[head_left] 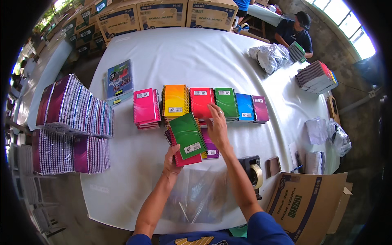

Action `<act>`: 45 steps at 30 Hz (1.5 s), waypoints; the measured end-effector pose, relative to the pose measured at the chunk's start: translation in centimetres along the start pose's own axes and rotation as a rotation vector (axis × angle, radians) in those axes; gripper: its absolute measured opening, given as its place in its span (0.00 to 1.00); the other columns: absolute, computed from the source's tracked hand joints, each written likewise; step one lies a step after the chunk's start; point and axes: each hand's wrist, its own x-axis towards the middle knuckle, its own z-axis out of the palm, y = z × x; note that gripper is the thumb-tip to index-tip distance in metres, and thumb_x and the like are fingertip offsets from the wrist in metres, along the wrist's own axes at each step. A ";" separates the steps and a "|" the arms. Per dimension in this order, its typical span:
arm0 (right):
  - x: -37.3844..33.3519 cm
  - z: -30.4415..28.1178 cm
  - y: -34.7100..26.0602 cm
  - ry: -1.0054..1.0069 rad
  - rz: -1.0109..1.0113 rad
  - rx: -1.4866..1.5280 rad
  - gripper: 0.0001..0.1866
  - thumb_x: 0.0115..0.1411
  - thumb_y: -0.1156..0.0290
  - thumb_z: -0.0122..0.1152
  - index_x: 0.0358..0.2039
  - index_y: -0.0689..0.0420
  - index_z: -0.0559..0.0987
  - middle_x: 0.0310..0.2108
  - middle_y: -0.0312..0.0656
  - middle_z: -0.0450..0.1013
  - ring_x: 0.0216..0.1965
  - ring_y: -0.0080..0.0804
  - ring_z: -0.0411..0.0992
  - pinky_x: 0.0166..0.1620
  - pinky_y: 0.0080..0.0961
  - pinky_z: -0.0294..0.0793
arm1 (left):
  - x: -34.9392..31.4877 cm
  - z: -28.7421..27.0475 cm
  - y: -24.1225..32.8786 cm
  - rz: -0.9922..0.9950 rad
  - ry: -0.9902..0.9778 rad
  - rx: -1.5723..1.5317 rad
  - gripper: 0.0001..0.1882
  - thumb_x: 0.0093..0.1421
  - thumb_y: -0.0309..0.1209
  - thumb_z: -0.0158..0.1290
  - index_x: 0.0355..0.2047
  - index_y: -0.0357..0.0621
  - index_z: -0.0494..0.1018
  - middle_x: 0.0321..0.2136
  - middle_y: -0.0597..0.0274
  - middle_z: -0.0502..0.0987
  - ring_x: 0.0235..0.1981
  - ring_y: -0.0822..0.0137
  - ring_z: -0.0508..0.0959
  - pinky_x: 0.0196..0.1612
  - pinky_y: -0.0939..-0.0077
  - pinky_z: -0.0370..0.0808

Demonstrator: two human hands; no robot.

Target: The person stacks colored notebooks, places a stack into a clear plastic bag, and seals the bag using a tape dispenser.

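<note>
My left hand (172,158) is closed on the lower left corner of a small fan of spiral notebooks, a green notebook (187,136) on top and a pinkish-red one (188,161) showing beneath. Over the lower right corner of the red notebook stack (201,100) is my right hand (218,127), its fingers extended and apart, holding nothing visible; whether the fingertips touch the stack I cannot tell. Under the held notebooks a purple notebook (211,150) partly shows. Along the same row stand pink (145,106), yellow (175,100), green (226,100), blue (245,107) and plum (260,107) notebook stacks.
Tall piles of wrapped notebooks (73,108) stand at the left. Clear plastic bags (195,196) lie before me. A tape dispenser (253,173) and an open carton (308,200) are at the right. Across the table sits a person (295,32) holding notebooks; cartons (163,14) line the far edge.
</note>
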 end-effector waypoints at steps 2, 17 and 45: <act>0.9 0.4 1.8 -0.235 -0.332 -0.460 0.24 0.56 0.77 0.58 0.55 0.56 0.71 0.61 0.45 0.64 0.62 0.37 0.61 0.63 0.38 0.59 | -0.3 -0.7 0.9 0.042 0.020 0.042 0.29 0.55 0.37 0.58 0.55 0.39 0.65 0.49 0.54 0.74 0.51 0.58 0.74 0.57 0.58 0.70; -4.6 -1.0 -8.0 -0.416 -0.609 -0.043 0.11 0.51 0.82 0.60 0.36 0.56 0.79 0.41 0.41 0.77 0.45 0.37 0.75 0.52 0.38 0.68 | -1.6 -4.1 2.5 -0.032 -0.195 -0.110 0.42 0.56 0.58 0.54 0.62 0.42 0.58 0.57 0.55 0.68 0.59 0.59 0.68 0.62 0.59 0.64; -4.5 4.5 -9.3 -0.281 -0.820 0.006 0.12 0.54 0.79 0.61 0.41 0.59 0.80 0.46 0.44 0.76 0.51 0.39 0.74 0.55 0.40 0.71 | -5.4 -7.3 9.8 0.024 -0.032 -0.037 0.39 0.55 0.47 0.59 0.61 0.40 0.59 0.56 0.55 0.69 0.56 0.58 0.70 0.60 0.59 0.68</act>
